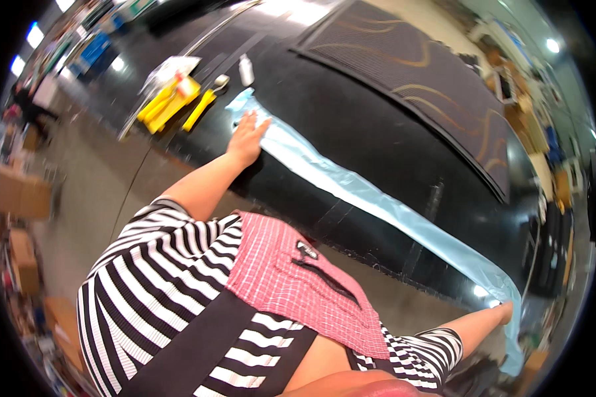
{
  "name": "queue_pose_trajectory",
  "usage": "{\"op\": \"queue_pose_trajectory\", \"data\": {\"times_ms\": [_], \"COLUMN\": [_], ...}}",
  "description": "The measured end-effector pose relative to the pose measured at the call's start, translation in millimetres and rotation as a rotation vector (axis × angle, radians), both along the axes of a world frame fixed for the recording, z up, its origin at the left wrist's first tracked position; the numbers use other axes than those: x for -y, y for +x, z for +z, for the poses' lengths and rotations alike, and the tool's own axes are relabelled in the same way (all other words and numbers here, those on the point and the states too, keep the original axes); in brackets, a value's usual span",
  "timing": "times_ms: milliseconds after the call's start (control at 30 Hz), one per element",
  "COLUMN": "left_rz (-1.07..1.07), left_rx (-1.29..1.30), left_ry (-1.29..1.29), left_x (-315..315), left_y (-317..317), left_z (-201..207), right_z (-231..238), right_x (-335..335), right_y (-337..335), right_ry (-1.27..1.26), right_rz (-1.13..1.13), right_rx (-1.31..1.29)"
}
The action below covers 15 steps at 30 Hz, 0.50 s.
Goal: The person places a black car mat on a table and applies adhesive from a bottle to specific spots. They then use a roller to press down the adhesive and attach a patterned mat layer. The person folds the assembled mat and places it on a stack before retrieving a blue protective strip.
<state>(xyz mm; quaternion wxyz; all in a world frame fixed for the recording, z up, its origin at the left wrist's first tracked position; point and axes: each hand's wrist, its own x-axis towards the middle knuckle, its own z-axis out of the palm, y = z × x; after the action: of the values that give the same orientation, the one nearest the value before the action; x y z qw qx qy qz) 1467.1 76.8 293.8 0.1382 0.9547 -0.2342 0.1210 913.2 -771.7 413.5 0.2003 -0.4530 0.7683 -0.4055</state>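
Note:
A long, narrow strip of light-blue plastic film [377, 195] runs slantwise along the near side of the black table [351, 126]. At its far left end my left hand [246, 140] lies on the film with the fingers stretched out. My right hand [505, 313] is at the other end, near the table's right corner, where it grips the film; its fingers are mostly hidden. Beyond that hand the film's loose end [512, 357] hangs down past the table edge. The film looks creased at the left end and fairly straight between my hands.
A dark patterned mat [404, 73] with gold curves lies across the far side of the table. Left of the film are a white bottle [246, 70], a yellow-handled tool [200, 110], yellow items [169, 106] and clear plastic. Cardboard boxes [23, 192] stand on the floor; another person [32, 106] is far left.

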Motion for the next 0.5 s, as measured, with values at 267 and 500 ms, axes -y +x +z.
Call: {"op": "queue_pose_trajectory", "data": {"times_ms": [267, 500], "left_rz": [0.153, 0.064], "left_rx": [-0.279, -0.505], "left_ry": [0.048, 0.388], "left_x": [43.7, 39.2], "left_y": [-26.2, -22.5], "left_z": [-49.6, 28.9], "right_z": [-61.4, -127.5], "right_x": [-232.0, -603.9], "right_y": [297.0, 420.0], "right_ry": [-0.705, -0.419], "right_rz": [1.006, 2.231], "right_rx": [0.152, -0.448]}}
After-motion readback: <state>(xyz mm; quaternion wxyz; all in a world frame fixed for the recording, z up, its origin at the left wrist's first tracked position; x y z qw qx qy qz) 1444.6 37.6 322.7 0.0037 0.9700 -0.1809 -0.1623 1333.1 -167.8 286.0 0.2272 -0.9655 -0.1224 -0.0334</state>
